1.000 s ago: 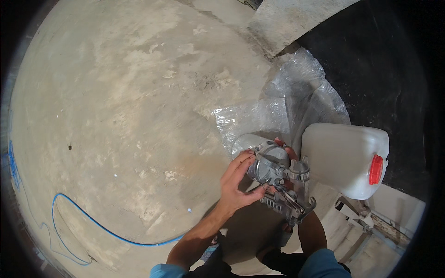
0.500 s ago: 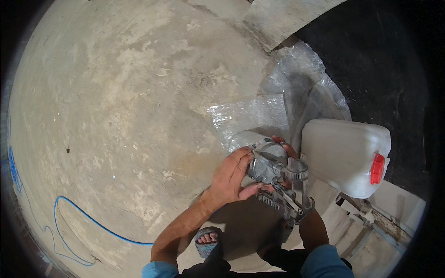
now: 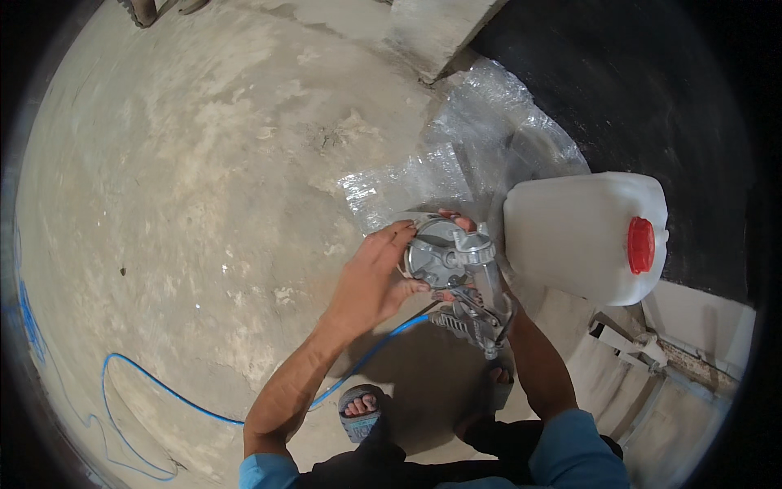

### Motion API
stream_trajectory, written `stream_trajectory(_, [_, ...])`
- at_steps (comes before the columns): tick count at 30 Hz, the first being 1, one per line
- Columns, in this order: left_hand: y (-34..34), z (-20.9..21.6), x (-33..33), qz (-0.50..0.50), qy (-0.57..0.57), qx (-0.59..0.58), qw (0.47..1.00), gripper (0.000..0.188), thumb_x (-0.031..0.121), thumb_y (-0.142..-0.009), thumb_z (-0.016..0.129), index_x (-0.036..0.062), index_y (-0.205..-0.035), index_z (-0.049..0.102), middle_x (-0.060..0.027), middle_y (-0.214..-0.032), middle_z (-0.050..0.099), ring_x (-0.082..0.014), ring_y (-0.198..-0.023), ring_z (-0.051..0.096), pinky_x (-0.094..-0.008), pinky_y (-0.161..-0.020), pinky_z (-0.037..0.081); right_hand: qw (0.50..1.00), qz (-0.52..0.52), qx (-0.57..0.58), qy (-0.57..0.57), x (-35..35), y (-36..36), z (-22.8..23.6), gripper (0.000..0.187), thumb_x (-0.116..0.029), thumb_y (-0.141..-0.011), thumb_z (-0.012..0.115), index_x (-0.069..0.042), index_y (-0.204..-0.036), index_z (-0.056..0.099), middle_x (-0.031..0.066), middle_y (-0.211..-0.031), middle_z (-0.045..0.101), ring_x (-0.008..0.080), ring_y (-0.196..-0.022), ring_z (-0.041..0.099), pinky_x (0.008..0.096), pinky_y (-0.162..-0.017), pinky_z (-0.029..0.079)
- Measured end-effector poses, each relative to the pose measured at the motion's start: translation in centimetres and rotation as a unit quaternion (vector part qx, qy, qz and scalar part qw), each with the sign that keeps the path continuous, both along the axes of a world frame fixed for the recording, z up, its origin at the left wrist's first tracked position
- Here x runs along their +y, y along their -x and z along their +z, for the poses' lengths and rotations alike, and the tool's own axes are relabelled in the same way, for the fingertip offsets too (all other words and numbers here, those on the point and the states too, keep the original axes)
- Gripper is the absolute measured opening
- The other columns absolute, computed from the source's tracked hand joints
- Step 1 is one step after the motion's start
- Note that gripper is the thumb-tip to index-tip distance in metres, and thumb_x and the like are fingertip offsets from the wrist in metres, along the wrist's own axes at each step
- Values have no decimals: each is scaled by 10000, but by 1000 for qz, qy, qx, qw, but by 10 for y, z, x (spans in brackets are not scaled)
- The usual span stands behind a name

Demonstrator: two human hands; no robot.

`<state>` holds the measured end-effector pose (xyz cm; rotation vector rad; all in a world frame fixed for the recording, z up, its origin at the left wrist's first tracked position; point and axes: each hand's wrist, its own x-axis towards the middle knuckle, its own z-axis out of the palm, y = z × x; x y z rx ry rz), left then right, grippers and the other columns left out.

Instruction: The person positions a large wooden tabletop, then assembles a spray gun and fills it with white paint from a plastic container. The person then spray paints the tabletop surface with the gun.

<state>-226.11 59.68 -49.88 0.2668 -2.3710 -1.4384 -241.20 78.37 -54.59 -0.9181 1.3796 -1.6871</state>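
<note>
A silver metal spray gun [image 3: 482, 285] with a round lidded cup [image 3: 437, 254] is held between my two hands above the floor. My left hand [image 3: 371, 279] curves around the left side of the cup, fingers along the lid's rim and thumb at the near edge. On the far side, my right hand [image 3: 459, 220] grips the cup; the gun hides much of this hand, and only some fingers show. A blue air hose [image 3: 371, 354] runs from the end of the gun's handle, passing under my left forearm.
Clear plastic sheeting [image 3: 405, 181] lies beyond my hands. To the right, a white jerrycan [image 3: 570, 236] with a red cap [image 3: 641, 244] rests near a black surface [image 3: 627, 106]. A concrete slab [image 3: 436, 33] stands at the far edge. My sandalled foot [image 3: 360, 410] is below.
My hands and the spray gun have shifted left and slightly farther away in the picture. The hose at the handle now shows. Sheeting and jerrycan sit farther left and higher as the view has turned.
</note>
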Motion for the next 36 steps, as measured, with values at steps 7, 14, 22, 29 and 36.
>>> stream_trajectory(7, [7,5,19,101,-137,-13,985,498,199,-818,773,-42,-1225,617,-214,-1253,639,-323,-1188,612,-385,-1007,463,937,-21,-318,-141,3,4,0,1103,-138,-678,892,-174,-1556,226,131,-1565,288,285,-1430,321,409,-1161,302])
stream_trajectory(14, [17,-12,10,134,-181,-36,974,345,152,-847,761,-72,-1089,661,-175,-1091,706,-220,-1017,665,-335,-916,509,992,9,-80,-100,0,3,9,1182,-217,-649,917,-150,-1564,171,148,-1531,347,294,-1386,387,407,-1134,346])
stream_trajectory(22, [26,-13,3,130,-291,-14,948,283,137,-876,727,-38,-1092,672,-147,-1007,721,-203,-943,694,-323,-829,538,947,13,224,-229,-8,15,39,1123,-230,-690,866,-125,-1559,161,211,-1486,409,360,-1373,412,422,-1116,385])
stream_trajectory(29, [23,-7,20,126,-154,45,979,318,208,-947,661,-27,-1160,640,-137,-1044,701,-193,-971,660,-320,-839,520,919,-106,314,-213,42,-48,100,906,-149,-753,770,-71,-1515,285,211,-1489,400,392,-1376,392,425,-1151,320])
stream_trajectory(36, [23,18,12,191,-118,24,974,261,167,-928,667,-39,-1087,668,-154,-914,731,-159,-817,675,-306,-734,528,873,-305,381,-18,-23,-68,83,454,-211,-822,702,2,-1208,596,198,-1135,612,399,-1042,550,523,-952,394])
